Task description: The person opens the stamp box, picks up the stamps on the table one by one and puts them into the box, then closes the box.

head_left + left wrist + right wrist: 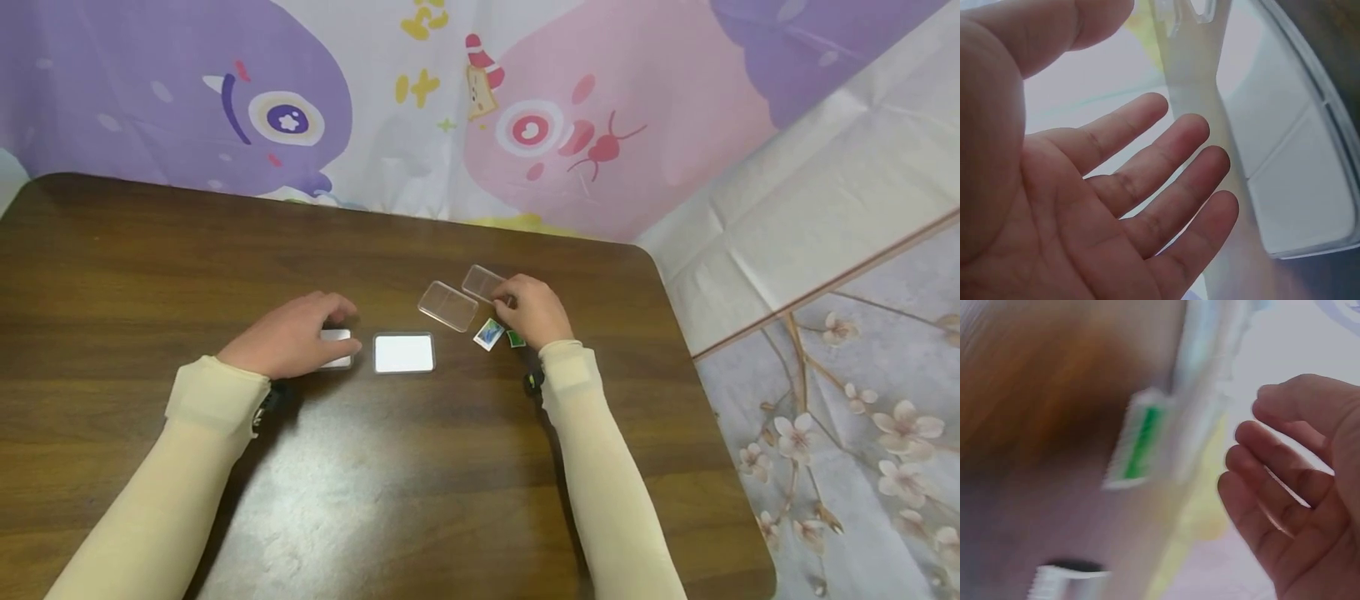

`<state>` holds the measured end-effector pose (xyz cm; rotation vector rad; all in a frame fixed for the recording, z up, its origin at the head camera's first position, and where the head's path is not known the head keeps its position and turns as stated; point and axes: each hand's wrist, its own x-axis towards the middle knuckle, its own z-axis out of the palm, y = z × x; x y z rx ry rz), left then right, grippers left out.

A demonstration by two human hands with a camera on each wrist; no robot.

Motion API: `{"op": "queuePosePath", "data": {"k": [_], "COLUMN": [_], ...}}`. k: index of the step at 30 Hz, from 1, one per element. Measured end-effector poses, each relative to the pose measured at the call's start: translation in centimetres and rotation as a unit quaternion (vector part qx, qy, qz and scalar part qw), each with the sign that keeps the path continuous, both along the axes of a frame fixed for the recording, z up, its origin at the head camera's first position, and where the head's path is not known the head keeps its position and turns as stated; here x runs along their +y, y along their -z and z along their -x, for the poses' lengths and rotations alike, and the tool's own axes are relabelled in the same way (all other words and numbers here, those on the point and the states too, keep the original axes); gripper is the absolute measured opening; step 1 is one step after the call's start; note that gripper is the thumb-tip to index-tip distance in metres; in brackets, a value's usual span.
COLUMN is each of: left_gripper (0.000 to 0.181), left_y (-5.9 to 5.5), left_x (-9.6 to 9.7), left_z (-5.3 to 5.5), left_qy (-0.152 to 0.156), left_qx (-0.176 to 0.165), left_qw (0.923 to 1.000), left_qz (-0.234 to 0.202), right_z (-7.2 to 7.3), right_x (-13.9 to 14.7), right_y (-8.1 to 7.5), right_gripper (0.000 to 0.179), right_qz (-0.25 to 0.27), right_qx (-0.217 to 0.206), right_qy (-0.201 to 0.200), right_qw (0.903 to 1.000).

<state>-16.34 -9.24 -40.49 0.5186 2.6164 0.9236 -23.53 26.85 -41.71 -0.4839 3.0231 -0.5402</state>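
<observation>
My left hand (pixel 298 333) hovers with parted fingers over a flat clear case with a white inside (pixel 337 337), covering part of it. In the left wrist view the palm holds nothing, and the white case (pixel 1291 144) lies beyond the fingertips. My right hand (pixel 534 310) is at a clear plastic lid (pixel 477 281), overlapping its right end. In the right wrist view its fingers (pixel 1254 462) are loosely bent around nothing. Beside that hand lie a blue-pictured stamp (pixel 489 334) and a green stamp (pixel 516 339), the latter partly hidden.
A second white-filled case (pixel 404 353) lies between the hands. Another clear lid (pixel 448 306) sits behind it to the right. All rest on a dark wooden table (pixel 420 483), with a cartoon-printed cloth (pixel 405 158) along its back edge and a pale panel (pixel 817 192) at right.
</observation>
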Motion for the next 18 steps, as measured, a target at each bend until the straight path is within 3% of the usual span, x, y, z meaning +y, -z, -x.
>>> {"op": "queuePosePath", "data": {"k": [6,10,18], "left_gripper": [0.060,0.064,0.073], "left_y": [-0.6,-0.6,0.1], "left_x": [-0.3,-1.7,-4.3], "left_z": [-0.3,-0.6,-1.4], "left_qy": [-0.003,-0.004,-0.017], "left_qx": [0.017,0.020,0.016], "left_qw": [0.9999,0.9997,0.9982], "left_qz": [0.003,0.013,0.055], "right_z": [-2.4,-3.7,-4.7], "right_x": [-1.2,-1.7,-2.1], "right_y": [-1.7,-1.9,-1.8], "right_gripper": [0.015,0.020,0.024], "right_qz": [0.021,0.015,0.019], "right_qx": [0.000,-0.020,-0.025], "right_qy": [0.003,0.004,0.020], "right_qw": [0.9998,0.9997,0.9993]}}
